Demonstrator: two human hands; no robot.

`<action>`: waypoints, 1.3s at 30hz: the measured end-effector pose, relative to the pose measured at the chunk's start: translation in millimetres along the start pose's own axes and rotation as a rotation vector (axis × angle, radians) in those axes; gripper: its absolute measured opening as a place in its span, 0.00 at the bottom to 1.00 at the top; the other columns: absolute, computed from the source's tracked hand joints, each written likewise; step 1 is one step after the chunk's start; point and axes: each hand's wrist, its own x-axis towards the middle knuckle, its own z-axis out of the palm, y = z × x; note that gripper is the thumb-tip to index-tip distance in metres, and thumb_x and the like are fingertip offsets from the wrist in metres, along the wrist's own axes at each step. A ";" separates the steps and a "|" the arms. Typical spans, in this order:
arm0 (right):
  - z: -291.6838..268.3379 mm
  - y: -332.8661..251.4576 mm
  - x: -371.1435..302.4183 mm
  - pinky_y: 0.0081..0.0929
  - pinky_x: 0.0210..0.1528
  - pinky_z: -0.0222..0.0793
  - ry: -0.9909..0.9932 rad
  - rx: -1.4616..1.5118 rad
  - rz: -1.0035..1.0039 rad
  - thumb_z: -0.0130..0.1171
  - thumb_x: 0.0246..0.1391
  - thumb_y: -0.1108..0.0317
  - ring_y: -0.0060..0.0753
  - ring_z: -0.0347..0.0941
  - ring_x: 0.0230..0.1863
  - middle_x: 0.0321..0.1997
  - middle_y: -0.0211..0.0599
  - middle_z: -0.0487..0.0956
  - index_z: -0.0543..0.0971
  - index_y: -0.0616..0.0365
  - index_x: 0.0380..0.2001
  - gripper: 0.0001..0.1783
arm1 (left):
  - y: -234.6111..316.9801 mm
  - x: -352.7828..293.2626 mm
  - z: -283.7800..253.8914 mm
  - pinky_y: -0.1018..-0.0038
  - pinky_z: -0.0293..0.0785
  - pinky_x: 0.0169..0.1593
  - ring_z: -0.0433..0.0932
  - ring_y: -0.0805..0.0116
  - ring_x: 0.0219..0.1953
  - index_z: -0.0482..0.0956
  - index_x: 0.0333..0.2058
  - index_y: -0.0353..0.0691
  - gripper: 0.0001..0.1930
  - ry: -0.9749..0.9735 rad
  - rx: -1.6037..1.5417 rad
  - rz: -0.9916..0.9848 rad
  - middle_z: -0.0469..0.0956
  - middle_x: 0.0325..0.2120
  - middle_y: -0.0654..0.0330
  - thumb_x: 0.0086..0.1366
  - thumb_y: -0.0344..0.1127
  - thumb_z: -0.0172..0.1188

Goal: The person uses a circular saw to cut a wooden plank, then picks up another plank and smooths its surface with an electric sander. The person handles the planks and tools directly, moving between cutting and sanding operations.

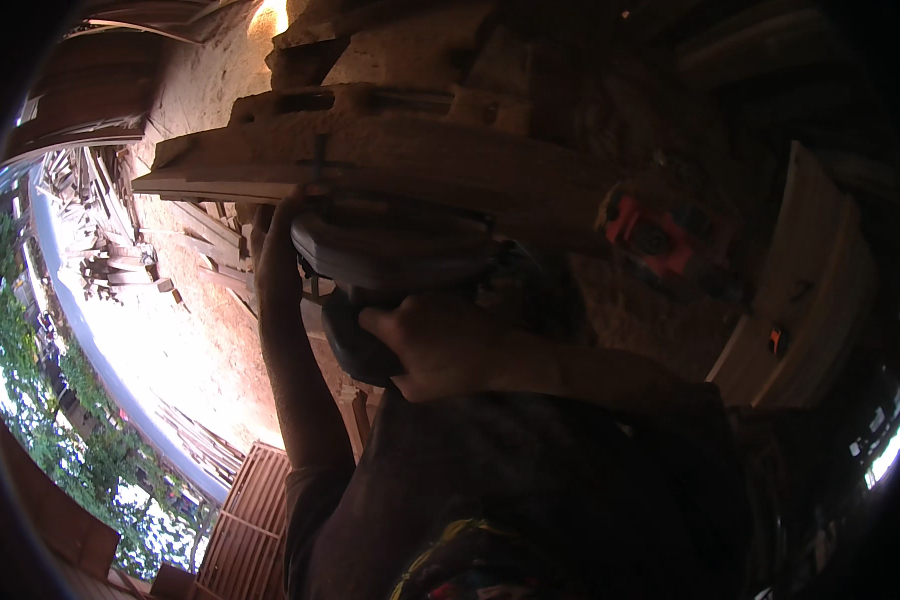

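Observation:
A dark handheld power tool (395, 250) with a rounded body rests over or against the near edge of a long wooden board (195, 185). Its exact kind is lost in shadow. My right hand (450, 345) is wrapped round the tool's grip on the near side, the forearm coming in from the right. At the tool's far left end is my left hand (282, 215), by the board's edge; its fingers are mostly hidden behind the tool and the board.
A red and black power tool (655, 238) sits to the right. Farther right, a wide plank (805, 290) carries a small orange and black item (777, 340). Wood offcuts (125, 265) litter the sunlit ground at left. A slatted wooden piece (245, 530) stands at lower left.

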 end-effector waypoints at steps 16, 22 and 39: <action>10.1 -8.3 32.6 0.49 0.47 0.85 0.067 -0.019 -0.035 0.68 0.46 0.69 0.58 0.88 0.39 0.34 0.59 0.86 0.80 0.68 0.45 0.22 | 3.3 23.9 -34.6 0.72 0.77 0.52 0.82 0.68 0.48 0.80 0.54 0.34 0.25 -0.039 -0.003 -0.005 0.84 0.45 0.56 0.70 0.49 0.68; 23.1 -5.7 52.8 0.48 0.43 0.86 0.128 -0.044 -0.077 0.69 0.45 0.68 0.56 0.88 0.36 0.31 0.58 0.86 0.81 0.64 0.42 0.19 | 7.7 35.0 -46.7 0.75 0.78 0.48 0.83 0.73 0.42 0.84 0.48 0.39 0.17 -0.028 0.055 0.036 0.84 0.39 0.63 0.75 0.48 0.63; 38.6 -13.0 107.4 0.45 0.43 0.86 0.237 -0.042 -0.149 0.72 0.44 0.63 0.54 0.88 0.34 0.28 0.58 0.85 0.82 0.66 0.36 0.19 | 19.4 70.5 -85.9 0.77 0.77 0.31 0.82 0.74 0.29 0.83 0.48 0.38 0.26 -0.004 0.117 -0.005 0.83 0.31 0.62 0.69 0.58 0.67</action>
